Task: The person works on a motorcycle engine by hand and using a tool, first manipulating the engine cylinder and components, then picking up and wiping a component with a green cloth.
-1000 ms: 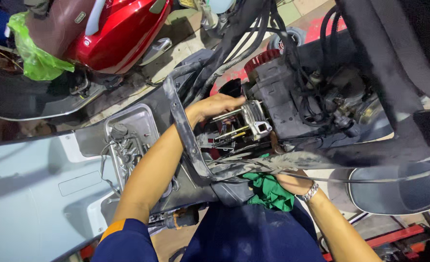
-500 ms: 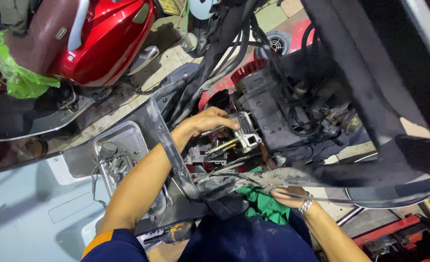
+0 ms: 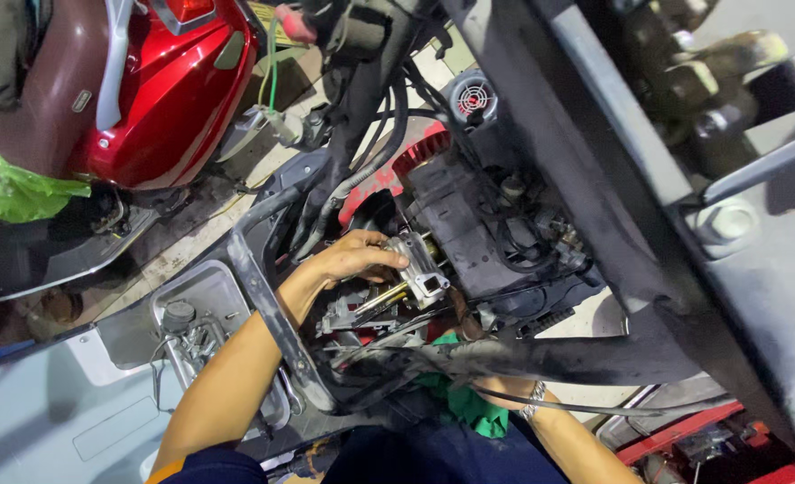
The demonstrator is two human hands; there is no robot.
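My left hand [image 3: 351,260] reaches over a black frame tube [image 3: 267,309] into the opened engine bay of a scooter. Its fingers close around a small silver metal engine part [image 3: 423,272], which sits on brass-coloured studs [image 3: 381,298]. My right forearm comes up from the lower right with a metal watch [image 3: 530,402] on the wrist. The right hand itself is hidden behind a black hose and the frame, next to a green rag [image 3: 463,405]. Dark engine housing [image 3: 469,224] lies just beyond the silver part.
A red scooter [image 3: 160,90] stands at the upper left with a green plastic bag [image 3: 12,190] beside it. A metal tray [image 3: 202,296] holding tools and small parts sits left of my arm. A large black frame member [image 3: 595,179] crosses the right side.
The view has shifted left and closer to the engine. My left hand stays on the silver part, now with its fingers further over it. The right wrist has barely moved.
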